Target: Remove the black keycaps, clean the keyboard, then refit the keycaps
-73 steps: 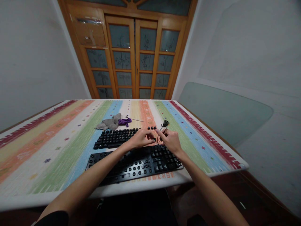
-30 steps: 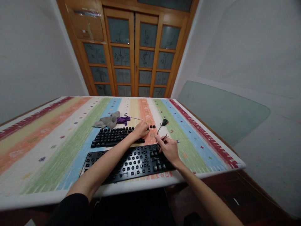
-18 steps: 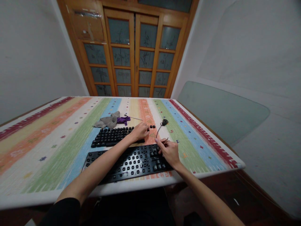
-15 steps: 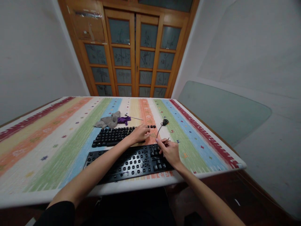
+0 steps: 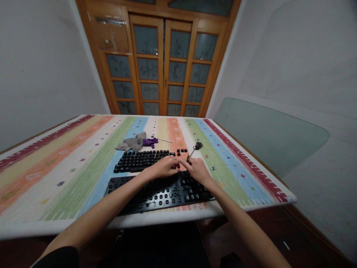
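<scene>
Black plastic is the main material here: two keyboards lie on the bench (image 5: 55,175), which is covered with a striped cloth in many colours. The near keyboard (image 5: 156,191) lies close to the front edge, and many of its keys seem to be missing, because open sockets show over much of its plate. The far keyboard (image 5: 143,160) lies just behind it and looks complete.

Both hands meet over the back edge of the near keyboard. The left hand (image 5: 163,169) has its fingers curled, with the tips pinched toward the right hand (image 5: 196,170), whose index finger points to the left. Something small may be between the fingertips, but it is too small and dark to tell, so I cannot say if either hand is closed on a thing. A thin brownish stick (image 5: 188,159) stands up beside the right hand; if the hand holds it, I cannot tell.

A few loose keycaps (image 5: 182,150) lie just behind the hands, and a black coiled cable (image 5: 197,145) lies to their right. Further back are a grey cloth (image 5: 133,143) and a purple cloth (image 5: 150,141), touching each other.

In my judgement such a keycap is very light, stiff and rather smooth, so it can slip easily from the fingers. It is best taken by two opposite sides with the fingertips. The keyboard itself is rigid and will not bend, but its bare switch stems may be fragile to side pressure.
</scene>
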The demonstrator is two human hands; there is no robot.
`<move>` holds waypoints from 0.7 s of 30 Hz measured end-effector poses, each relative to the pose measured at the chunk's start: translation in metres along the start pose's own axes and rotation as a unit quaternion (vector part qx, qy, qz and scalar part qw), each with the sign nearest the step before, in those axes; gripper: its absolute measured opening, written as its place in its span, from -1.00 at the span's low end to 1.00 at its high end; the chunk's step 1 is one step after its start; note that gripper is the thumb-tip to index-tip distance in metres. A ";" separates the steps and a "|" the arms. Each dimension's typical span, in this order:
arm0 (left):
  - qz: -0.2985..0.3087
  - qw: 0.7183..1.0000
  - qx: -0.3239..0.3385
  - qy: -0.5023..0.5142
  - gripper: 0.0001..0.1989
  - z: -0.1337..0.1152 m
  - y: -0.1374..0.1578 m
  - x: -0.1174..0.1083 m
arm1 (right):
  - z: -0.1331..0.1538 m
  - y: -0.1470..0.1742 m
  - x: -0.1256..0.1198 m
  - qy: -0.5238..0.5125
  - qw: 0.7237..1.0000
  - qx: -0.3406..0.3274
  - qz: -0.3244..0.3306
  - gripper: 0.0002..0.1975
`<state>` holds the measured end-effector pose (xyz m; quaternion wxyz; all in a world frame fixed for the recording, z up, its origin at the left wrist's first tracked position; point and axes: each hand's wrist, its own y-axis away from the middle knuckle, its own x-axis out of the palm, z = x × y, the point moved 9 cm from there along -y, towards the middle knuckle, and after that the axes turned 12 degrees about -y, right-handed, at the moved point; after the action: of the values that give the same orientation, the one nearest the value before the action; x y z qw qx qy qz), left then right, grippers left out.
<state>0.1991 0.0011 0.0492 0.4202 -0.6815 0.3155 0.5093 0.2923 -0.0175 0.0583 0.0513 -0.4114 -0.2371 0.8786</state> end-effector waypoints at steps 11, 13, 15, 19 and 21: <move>0.011 0.998 0.029 0.058 -0.87 -0.022 0.001 -0.002 | -0.033 -0.002 -0.002 -0.193 0.971 0.137 -0.011 -0.35; 0.009 0.998 0.034 0.059 -0.85 -0.024 -0.002 -0.001 | -0.028 -0.001 -0.009 -0.190 0.974 0.122 -0.029 -0.35; 0.011 0.998 0.037 0.058 -0.85 -0.024 -0.005 0.002 | -0.021 0.000 -0.016 -0.177 0.978 0.100 -0.045 -0.34; 0.012 0.997 0.037 0.067 -0.86 -0.025 -0.009 0.004 | -0.007 0.003 -0.028 -0.152 0.984 0.071 -0.063 -0.36; 0.011 0.997 0.035 0.073 -0.87 -0.025 -0.009 0.003 | -0.003 0.004 -0.032 -0.143 0.986 0.058 -0.070 -0.36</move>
<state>0.2189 -0.0171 0.0515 0.4139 -0.6982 0.3706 0.4514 0.3156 -0.0296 0.0770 0.1023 -0.2605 -0.2186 0.9348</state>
